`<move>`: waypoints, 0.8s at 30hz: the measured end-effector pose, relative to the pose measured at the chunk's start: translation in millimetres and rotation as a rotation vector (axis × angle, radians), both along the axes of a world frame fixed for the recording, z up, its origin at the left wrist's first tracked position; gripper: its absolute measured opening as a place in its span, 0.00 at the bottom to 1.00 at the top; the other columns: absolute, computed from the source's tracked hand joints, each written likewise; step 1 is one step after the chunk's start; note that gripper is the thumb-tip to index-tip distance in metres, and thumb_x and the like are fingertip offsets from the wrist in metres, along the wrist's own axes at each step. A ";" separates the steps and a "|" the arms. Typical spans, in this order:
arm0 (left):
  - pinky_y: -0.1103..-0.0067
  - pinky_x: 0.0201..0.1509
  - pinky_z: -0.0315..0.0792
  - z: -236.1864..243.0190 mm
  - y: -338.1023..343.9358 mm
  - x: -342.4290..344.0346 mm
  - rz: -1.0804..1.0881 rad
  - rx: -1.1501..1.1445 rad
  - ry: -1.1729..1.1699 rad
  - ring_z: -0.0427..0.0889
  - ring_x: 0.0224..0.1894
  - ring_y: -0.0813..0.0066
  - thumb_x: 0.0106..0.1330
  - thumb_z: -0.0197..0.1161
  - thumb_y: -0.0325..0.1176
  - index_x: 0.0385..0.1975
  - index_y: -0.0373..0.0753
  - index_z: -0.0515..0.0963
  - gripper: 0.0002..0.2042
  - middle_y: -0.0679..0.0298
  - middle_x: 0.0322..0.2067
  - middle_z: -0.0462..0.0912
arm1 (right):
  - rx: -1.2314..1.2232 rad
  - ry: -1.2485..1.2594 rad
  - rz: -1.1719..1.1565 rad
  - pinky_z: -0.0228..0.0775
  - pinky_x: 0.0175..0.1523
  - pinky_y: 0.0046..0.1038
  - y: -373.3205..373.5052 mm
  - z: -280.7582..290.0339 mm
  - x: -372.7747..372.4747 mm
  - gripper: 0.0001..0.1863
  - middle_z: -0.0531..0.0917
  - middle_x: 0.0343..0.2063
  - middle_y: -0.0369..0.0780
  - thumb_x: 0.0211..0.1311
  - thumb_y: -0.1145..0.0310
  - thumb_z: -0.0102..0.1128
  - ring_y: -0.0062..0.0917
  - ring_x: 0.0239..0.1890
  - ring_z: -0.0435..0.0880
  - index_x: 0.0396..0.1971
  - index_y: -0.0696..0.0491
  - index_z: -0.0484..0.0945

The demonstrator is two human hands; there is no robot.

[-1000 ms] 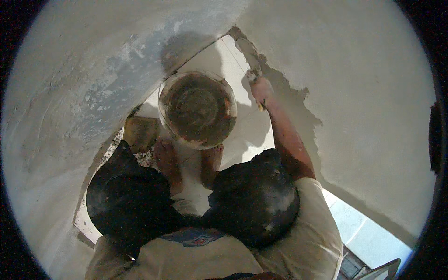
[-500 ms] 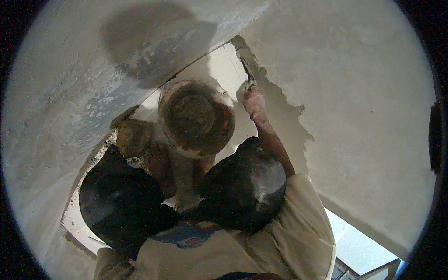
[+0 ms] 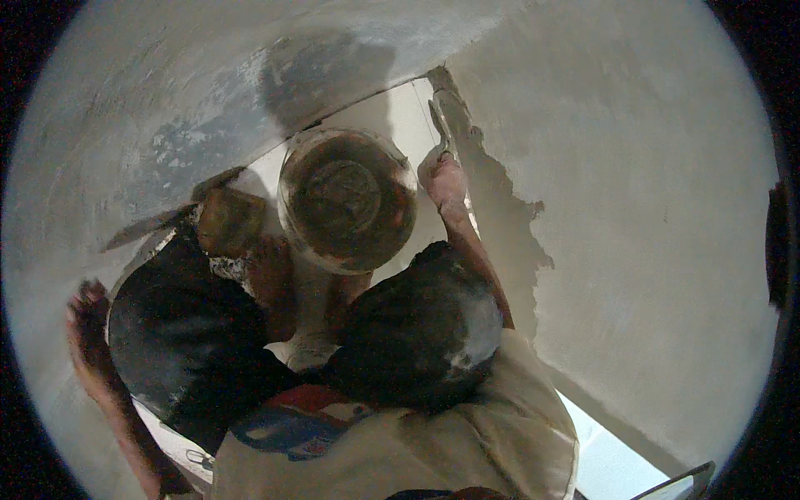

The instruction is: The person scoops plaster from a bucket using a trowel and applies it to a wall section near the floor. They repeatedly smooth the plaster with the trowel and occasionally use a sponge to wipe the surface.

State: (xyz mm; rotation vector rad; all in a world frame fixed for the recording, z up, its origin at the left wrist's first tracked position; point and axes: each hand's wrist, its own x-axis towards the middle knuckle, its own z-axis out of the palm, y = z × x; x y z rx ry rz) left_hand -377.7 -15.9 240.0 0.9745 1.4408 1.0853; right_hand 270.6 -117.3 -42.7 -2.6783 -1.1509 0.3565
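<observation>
Head view: right hand [image 3: 446, 180] forward, tight around trowel [image 3: 441, 127]; left hand [image 3: 88, 315] out sideways, loose.

Dim and grainy: the floor [image 3: 612, 458] glares between four and five o'clock, a shadow [image 3: 329, 75] darkens the wall [image 3: 192, 92] toward eleven, the left hand [image 3: 90, 312] blurs near nine.

right arm [image 3: 482, 254] extended forward, right hand [image 3: 448, 182] in a closed grip, left forearm [image 3: 125, 421] angled outward, left hand [image 3: 89, 315] beside left knee [image 3: 167, 287], fingers [image 3: 92, 290] loosely bent
</observation>
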 end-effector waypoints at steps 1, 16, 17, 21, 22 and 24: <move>0.60 0.77 0.62 23.3 14.2 28.7 -0.045 0.081 0.304 0.74 0.70 0.52 0.84 0.46 0.47 0.69 0.25 0.69 0.29 0.41 0.64 0.78 | 0.013 -0.002 0.009 0.79 0.51 0.50 11.9 -4.1 0.7 0.16 0.85 0.41 0.57 0.67 0.63 0.61 0.54 0.47 0.86 0.47 0.59 0.77; 0.60 0.69 0.72 79.4 31.4 221.0 -1.148 0.527 0.877 0.78 0.63 0.41 0.56 0.67 0.25 0.63 0.35 0.77 0.30 0.44 0.65 0.75 | 0.301 0.113 -0.070 0.76 0.49 0.50 12.8 26.8 -2.7 0.19 0.85 0.43 0.54 0.72 0.58 0.58 0.53 0.45 0.85 0.54 0.55 0.73; 0.60 0.69 0.72 78.4 31.8 221.2 -1.148 0.534 0.875 0.78 0.63 0.41 0.56 0.66 0.25 0.63 0.35 0.77 0.30 0.44 0.65 0.75 | 0.299 0.109 -0.077 0.76 0.49 0.50 7.3 25.7 0.6 0.19 0.84 0.43 0.55 0.73 0.58 0.58 0.54 0.45 0.85 0.54 0.55 0.73; 0.59 0.69 0.72 78.9 32.8 219.0 -1.150 0.548 0.874 0.77 0.64 0.40 0.56 0.66 0.25 0.64 0.35 0.76 0.30 0.44 0.65 0.75 | 0.308 0.163 -0.150 0.76 0.49 0.48 -2.7 41.2 -3.3 0.16 0.85 0.41 0.57 0.74 0.61 0.60 0.55 0.45 0.85 0.50 0.58 0.76; 0.59 0.69 0.72 78.0 33.0 216.7 -1.151 0.545 0.872 0.77 0.64 0.40 0.56 0.66 0.25 0.64 0.35 0.75 0.30 0.44 0.65 0.75 | 0.309 0.194 -0.178 0.77 0.49 0.47 -3.9 49.0 -9.6 0.14 0.86 0.39 0.57 0.74 0.63 0.61 0.55 0.44 0.86 0.48 0.59 0.78; 0.59 0.69 0.72 77.4 32.7 215.6 -1.152 0.553 0.908 0.77 0.64 0.40 0.56 0.66 0.25 0.65 0.35 0.75 0.31 0.44 0.65 0.75 | 0.424 0.130 -0.102 0.77 0.49 0.47 -17.3 50.3 -12.8 0.15 0.86 0.38 0.56 0.74 0.62 0.61 0.55 0.43 0.86 0.48 0.59 0.78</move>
